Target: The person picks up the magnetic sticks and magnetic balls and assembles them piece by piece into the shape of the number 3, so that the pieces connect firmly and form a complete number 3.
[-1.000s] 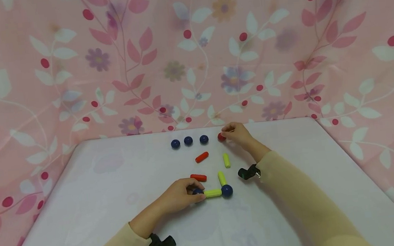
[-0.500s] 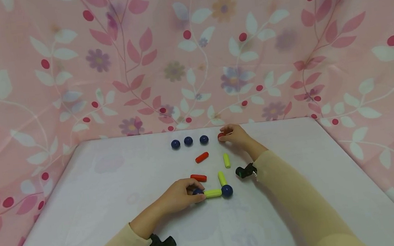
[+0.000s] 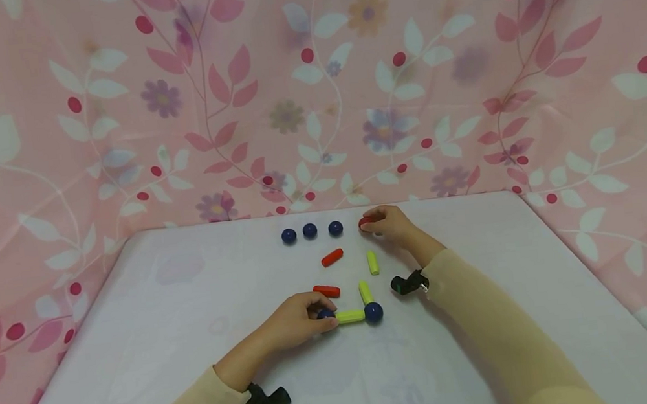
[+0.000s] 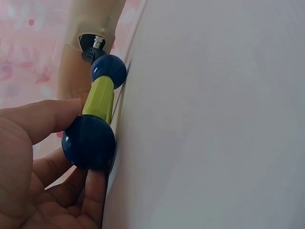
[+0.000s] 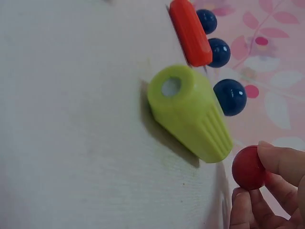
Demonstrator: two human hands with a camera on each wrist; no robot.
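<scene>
Between its thumb and fingers, my left hand (image 3: 298,321) grips a dark blue ball (image 4: 88,142). A yellow-green rod (image 3: 350,317) joins that ball to a second blue ball (image 3: 374,313). Another yellow-green rod (image 3: 365,292) points away from the second ball toward the back. At the back of the table my right hand (image 3: 390,225) pinches a red ball (image 5: 249,168) between thumb and fingers. A loose yellow-green rod (image 5: 188,112) lies in front of it, its end showing a round silvery disc in the right wrist view.
Several items lie on the white table (image 3: 168,347): a row of blue balls (image 3: 310,230) left of my right hand, a red rod (image 3: 332,258) in front of them, and another red rod (image 3: 327,291) just beyond my left hand. A flowered curtain (image 3: 313,99) hangs behind.
The fingers of my right hand have shifted slightly around the red ball, which stays at nearly the same spot. My left hand and the joined pieces have not visibly moved.
</scene>
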